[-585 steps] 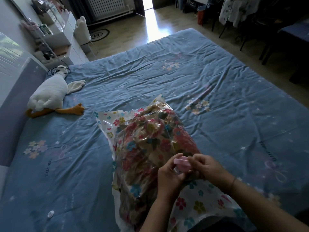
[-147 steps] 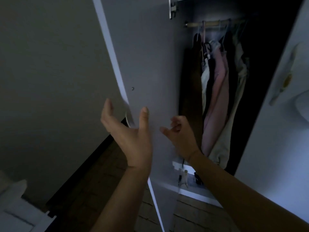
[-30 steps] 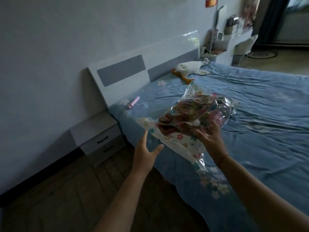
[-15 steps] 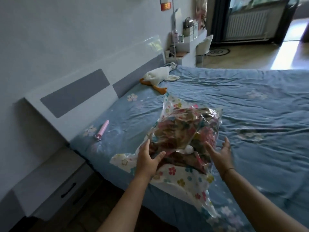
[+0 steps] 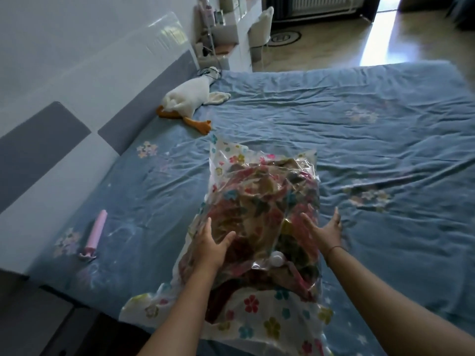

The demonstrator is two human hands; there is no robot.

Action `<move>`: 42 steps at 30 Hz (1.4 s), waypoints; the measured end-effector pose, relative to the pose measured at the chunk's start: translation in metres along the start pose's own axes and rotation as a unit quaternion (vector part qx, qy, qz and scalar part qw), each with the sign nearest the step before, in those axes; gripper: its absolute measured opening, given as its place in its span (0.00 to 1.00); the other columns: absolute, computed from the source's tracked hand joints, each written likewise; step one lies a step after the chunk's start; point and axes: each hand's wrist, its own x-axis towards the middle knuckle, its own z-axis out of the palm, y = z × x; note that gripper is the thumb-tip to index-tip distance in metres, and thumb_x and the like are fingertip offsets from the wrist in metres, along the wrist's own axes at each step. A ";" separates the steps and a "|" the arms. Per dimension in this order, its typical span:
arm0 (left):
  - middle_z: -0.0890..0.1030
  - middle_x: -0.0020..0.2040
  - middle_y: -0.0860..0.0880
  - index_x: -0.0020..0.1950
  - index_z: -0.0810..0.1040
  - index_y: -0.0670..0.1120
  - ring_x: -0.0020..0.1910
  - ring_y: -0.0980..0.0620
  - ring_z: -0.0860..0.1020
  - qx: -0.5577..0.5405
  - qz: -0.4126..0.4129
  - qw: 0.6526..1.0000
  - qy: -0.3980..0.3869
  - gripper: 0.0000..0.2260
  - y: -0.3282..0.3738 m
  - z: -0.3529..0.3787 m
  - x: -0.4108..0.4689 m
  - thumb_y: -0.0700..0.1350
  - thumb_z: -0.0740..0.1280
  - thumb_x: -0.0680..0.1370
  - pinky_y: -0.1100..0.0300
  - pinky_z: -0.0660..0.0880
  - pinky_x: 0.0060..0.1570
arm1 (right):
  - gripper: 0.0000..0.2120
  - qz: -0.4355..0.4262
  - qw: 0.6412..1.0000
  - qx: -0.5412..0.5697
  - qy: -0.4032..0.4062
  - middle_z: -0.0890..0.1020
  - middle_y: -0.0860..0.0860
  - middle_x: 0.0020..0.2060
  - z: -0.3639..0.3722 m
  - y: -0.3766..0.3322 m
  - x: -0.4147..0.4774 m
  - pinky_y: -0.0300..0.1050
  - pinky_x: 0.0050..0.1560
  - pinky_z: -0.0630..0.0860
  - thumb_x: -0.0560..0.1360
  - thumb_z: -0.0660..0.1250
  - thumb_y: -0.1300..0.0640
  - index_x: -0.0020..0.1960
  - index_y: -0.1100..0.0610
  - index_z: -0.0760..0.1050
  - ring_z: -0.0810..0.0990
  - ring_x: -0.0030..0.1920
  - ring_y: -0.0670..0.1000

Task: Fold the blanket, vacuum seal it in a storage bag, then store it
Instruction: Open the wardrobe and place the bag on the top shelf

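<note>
On the bed (image 5: 359,155), near its edge, lies the sealed bag (image 5: 259,206) with the blanket inside. Both hands have closed in since a moment ago: left (image 5: 209,246) spread on it, right (image 5: 326,231) spread alongside. Pickup for storing looks imminent.

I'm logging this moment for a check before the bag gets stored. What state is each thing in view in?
storage bag: lying on the bed, crinkled tight around the floral blanket inside
valve: on top of the bag, near end
left hand: fingers straight, on the bag's left side
right hand: fingers spread, at the bag's right side
pink pump: lying loose on the bed by the headboard
plush goose: lying flat
bed: covered with a wrinkled blue sheet
</note>
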 end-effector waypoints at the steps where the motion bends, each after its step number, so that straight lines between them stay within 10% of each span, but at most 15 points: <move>1: 0.58 0.79 0.46 0.79 0.56 0.47 0.77 0.47 0.58 0.009 -0.004 1.000 0.001 0.39 -0.004 0.004 0.013 0.59 0.70 0.74 0.50 0.58 0.75 | 0.53 0.013 1.000 -0.008 -0.003 0.50 0.58 0.77 0.008 0.002 0.009 0.64 0.71 0.59 0.66 0.73 0.39 0.78 0.49 0.42 0.54 0.75 0.62; 12: 0.54 0.79 0.42 0.80 0.48 0.44 0.78 0.44 0.53 0.053 -0.098 0.993 -0.029 0.49 -0.035 0.060 0.169 0.65 0.69 0.71 0.49 0.53 0.75 | 0.58 0.134 0.973 -0.187 0.028 0.47 0.57 0.77 0.068 0.037 0.095 0.63 0.73 0.49 0.63 0.66 0.28 0.77 0.51 0.36 0.50 0.76 0.60; 20: 0.66 0.72 0.37 0.77 0.56 0.41 0.71 0.38 0.65 0.041 -0.134 0.990 -0.019 0.64 -0.075 0.115 0.225 0.81 0.62 0.52 0.43 0.65 0.69 | 0.62 0.168 0.962 -0.206 0.067 0.60 0.60 0.74 0.103 0.077 0.127 0.62 0.69 0.62 0.57 0.69 0.26 0.78 0.55 0.44 0.61 0.72 0.62; 25: 0.74 0.59 0.37 0.63 0.69 0.35 0.59 0.37 0.75 0.136 -0.113 0.984 0.025 0.50 -0.076 0.124 0.224 0.74 0.66 0.58 0.46 0.73 0.52 | 0.52 0.148 0.952 -0.234 0.128 0.73 0.62 0.59 0.111 0.089 0.136 0.59 0.57 0.73 0.53 0.70 0.26 0.64 0.62 0.66 0.74 0.59 0.64; 42: 0.81 0.40 0.45 0.43 0.75 0.46 0.45 0.41 0.81 0.161 -0.033 0.985 -0.060 0.26 -0.085 0.065 0.124 0.69 0.64 0.71 0.54 0.74 0.39 | 0.26 0.084 0.937 -0.311 0.131 0.82 0.58 0.44 0.047 0.078 0.018 0.47 0.35 0.65 0.68 0.63 0.31 0.40 0.55 0.70 0.80 0.46 0.61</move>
